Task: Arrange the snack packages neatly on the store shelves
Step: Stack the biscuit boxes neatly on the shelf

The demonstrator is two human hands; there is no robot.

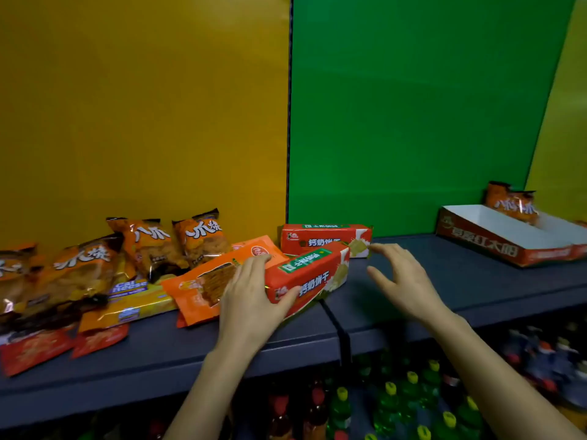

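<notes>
Nearest to me, below both wrists, bottles (390,401) stand under the dark shelf (444,281). On this shelf my left hand (251,296) grips the near end of a red biscuit package (308,274): thumb on its front face, fingers over the top. The package lies at an angle, with this end close to the front edge of the shelf. My right hand (403,277) is just to the right of it, fingers spread and relaxed, holding nothing; I cannot tell if it touches the shelf. Behind both hands a second red package (324,238) lies close to the green back panel (413,122). Left of the left hand is an orange flat packet (203,281), and behind that orange snack bags (197,236) lean loosely.

I think the danger is the one-sided grip. If I turn the package from one end only, the free end can swing and push the second package, or the near end can slide over the edge onto the bottles. A bump on the packet could also bring the bags down.
</notes>
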